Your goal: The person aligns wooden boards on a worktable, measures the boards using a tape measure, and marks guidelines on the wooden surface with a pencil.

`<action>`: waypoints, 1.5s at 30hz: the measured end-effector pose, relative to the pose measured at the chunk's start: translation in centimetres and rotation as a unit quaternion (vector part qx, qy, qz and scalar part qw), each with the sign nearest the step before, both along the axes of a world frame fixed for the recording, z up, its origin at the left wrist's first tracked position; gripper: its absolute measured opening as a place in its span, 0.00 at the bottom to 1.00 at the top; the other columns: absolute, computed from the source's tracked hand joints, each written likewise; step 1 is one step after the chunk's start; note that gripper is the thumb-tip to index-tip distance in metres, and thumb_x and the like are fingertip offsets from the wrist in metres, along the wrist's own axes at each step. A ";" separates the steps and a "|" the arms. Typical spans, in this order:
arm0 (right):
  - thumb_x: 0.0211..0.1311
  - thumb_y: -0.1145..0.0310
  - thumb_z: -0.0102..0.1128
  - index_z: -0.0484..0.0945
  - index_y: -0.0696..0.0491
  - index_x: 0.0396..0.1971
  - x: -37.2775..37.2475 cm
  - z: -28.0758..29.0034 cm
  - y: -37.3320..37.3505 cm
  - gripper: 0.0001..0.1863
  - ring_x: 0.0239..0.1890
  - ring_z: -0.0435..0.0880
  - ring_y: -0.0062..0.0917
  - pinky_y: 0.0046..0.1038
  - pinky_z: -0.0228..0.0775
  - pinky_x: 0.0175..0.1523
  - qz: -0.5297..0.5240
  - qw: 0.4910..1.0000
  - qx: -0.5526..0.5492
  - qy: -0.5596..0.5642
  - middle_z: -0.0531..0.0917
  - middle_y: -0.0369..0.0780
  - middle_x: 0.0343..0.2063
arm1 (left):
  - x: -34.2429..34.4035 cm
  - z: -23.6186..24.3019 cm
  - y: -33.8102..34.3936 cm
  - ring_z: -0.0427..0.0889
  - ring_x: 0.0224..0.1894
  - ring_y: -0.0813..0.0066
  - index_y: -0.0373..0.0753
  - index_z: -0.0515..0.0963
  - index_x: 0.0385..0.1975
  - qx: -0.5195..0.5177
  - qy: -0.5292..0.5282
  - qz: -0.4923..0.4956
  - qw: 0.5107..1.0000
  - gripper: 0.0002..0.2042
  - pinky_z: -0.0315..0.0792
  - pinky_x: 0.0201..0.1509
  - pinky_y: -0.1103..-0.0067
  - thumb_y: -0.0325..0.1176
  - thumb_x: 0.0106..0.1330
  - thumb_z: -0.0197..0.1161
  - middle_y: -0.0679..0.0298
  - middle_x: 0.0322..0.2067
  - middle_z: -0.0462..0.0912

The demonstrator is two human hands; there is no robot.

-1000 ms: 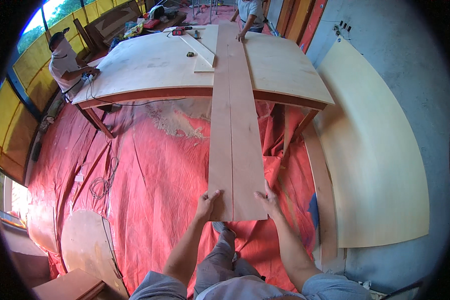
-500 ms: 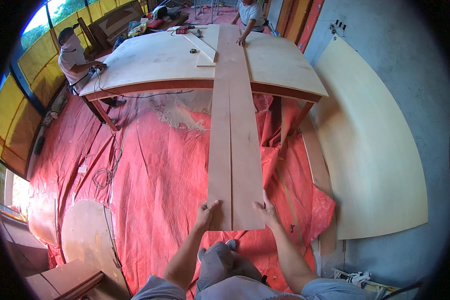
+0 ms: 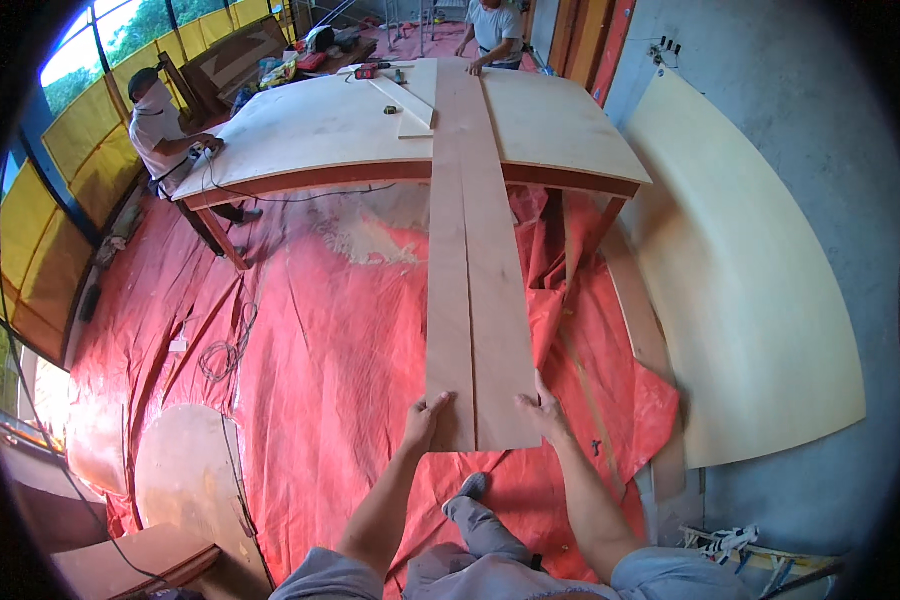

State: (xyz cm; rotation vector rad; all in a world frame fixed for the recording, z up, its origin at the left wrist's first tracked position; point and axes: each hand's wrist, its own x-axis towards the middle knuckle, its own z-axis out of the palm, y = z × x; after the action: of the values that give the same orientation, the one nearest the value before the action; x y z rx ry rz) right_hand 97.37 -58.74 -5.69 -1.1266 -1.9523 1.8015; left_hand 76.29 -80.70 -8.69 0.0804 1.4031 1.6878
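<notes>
Two long brown plywood strips lie side by side, the left strip [image 3: 449, 300] and the right strip [image 3: 502, 330], with a narrow dark seam between them at the near part. Their far end rests on a large worktable [image 3: 310, 120]; their near end hangs out over the floor. My left hand [image 3: 427, 418] grips the left strip's outer edge near its end, thumb on top. On the opposite edge, my right hand [image 3: 543, 410] holds the right strip the same way. My fingers underneath are hidden.
A person [image 3: 494, 35] stands at the table's far end, one hand by the strips. Another person [image 3: 160, 135] works at its left edge. A red power tool [image 3: 370, 71] lies on top. Wrinkled red sheeting [image 3: 340, 350] covers the floor; a pale panel [image 3: 745, 290] leans against the right wall.
The strips' near end and both my hands have shifted slightly right and up in view. One of my feet now shows farther forward. The far person has straightened a little.
</notes>
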 end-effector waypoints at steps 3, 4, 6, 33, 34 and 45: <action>0.74 0.60 0.71 0.46 0.56 0.86 0.8 0.1 -0.7 0.52 0.57 0.87 0.25 0.30 0.79 0.65 0.007 1.000 0.004 -0.002 0.87 0.48 0.60 | 0.6 -0.2 -0.6 0.85 0.37 0.75 0.37 0.84 0.50 -0.011 0.029 0.002 1.000 0.16 0.81 0.41 0.73 0.45 0.78 0.69 0.67 0.39 0.87; 0.74 0.61 0.71 0.45 0.57 0.86 1.1 -0.2 -1.0 0.52 0.58 0.87 0.26 0.30 0.78 0.66 0.018 1.000 0.018 -0.008 0.86 0.48 0.61 | 1.0 -0.3 -1.0 0.85 0.37 0.75 0.37 0.84 0.50 -0.011 0.027 0.003 1.000 0.16 0.81 0.41 0.73 0.45 0.78 0.69 0.67 0.39 0.87; 0.75 0.62 0.70 0.45 0.58 0.85 2.1 -1.4 -1.3 0.52 0.59 0.86 0.26 0.30 0.77 0.66 0.022 0.998 0.063 0.011 0.86 0.47 0.62 | 2.1 0.2 -1.5 0.86 0.39 0.75 0.36 0.85 0.51 0.003 -0.007 0.005 1.000 0.16 0.81 0.43 0.74 0.44 0.78 0.69 0.66 0.41 0.88; 0.73 0.56 0.72 0.47 0.55 0.86 18.2 0.8 -17.2 0.53 0.65 0.84 0.30 0.31 0.74 0.71 0.021 0.999 -0.039 -0.030 0.82 0.50 0.67 | 18.0 0.7 -17.6 0.88 0.43 0.74 0.34 0.84 0.54 0.011 -0.023 0.013 1.000 0.15 0.83 0.48 0.73 0.40 0.79 0.69 0.62 0.45 0.90; 0.73 0.56 0.72 0.47 0.55 0.86 18.6 0.9 -17.9 0.53 0.65 0.84 0.30 0.31 0.74 0.71 0.020 0.998 -0.041 -0.032 0.82 0.50 0.67 | 18.7 0.8 -18.2 0.88 0.43 0.74 0.34 0.84 0.54 0.002 -0.016 0.017 1.000 0.15 0.83 0.48 0.73 0.40 0.79 0.69 0.62 0.45 0.90; 0.73 0.52 0.72 0.47 0.53 0.86 26.8 1.0 -25.4 0.54 0.61 0.86 0.27 0.31 0.76 0.69 0.021 0.998 0.035 -0.038 0.88 0.50 0.59 | 26.7 2.8 -26.0 0.87 0.41 0.76 0.35 0.83 0.54 -0.021 -0.057 0.017 0.998 0.15 0.83 0.44 0.74 0.41 0.79 0.69 0.63 0.43 0.89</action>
State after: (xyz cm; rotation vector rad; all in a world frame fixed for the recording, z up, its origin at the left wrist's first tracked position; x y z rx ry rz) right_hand 124.19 -84.15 -4.71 -1.1568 -2.0806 1.7203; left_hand 103.00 -106.69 -5.93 -0.0625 1.3608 1.6630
